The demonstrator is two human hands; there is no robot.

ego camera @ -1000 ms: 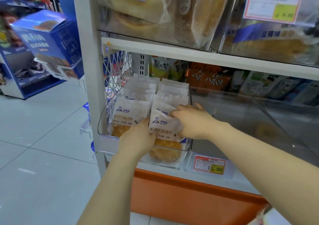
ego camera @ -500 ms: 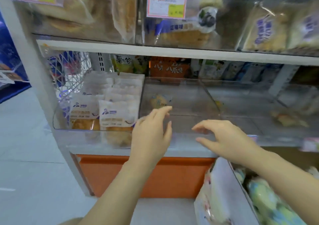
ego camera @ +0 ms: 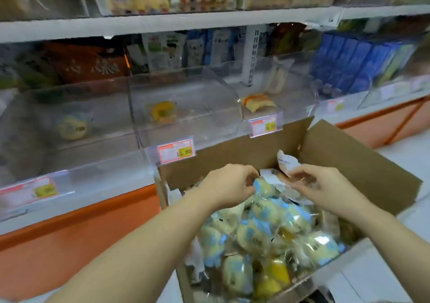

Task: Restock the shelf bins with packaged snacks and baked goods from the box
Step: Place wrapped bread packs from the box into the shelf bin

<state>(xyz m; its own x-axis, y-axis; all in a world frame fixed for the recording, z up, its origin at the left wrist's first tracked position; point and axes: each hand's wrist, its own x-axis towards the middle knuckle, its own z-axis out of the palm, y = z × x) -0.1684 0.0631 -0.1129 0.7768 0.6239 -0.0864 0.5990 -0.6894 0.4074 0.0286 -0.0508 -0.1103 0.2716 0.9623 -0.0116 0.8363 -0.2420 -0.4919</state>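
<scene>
An open cardboard box (ego camera: 344, 156) stands in front of the shelf, piled with clear-wrapped round buns (ego camera: 263, 230) printed in blue and yellow. My left hand (ego camera: 229, 186) reaches into the box's far side, fingers curled on a blue-labelled bun pack (ego camera: 263, 185). My right hand (ego camera: 318, 187) pinches a white-wrapped pack (ego camera: 287, 163) that sticks up from the pile. Above the box, a clear shelf bin (ego camera: 186, 116) holds one yellow bun (ego camera: 162, 112). The bin to its left (ego camera: 69, 144) also holds a single pale bun (ego camera: 72, 128).
A third clear bin (ego camera: 277, 93) to the right holds an orange-wrapped pastry (ego camera: 258, 102). Price tags (ego camera: 175, 151) hang on the bin fronts. Blue cartons (ego camera: 353, 63) and snack bags fill the shelf behind. An orange plinth (ego camera: 76, 233) runs under the shelf; white floor lies right.
My view swung right from the stocked white-pack bin to the box. Both hands left the bins and dropped into the box, taking hold of packs.
</scene>
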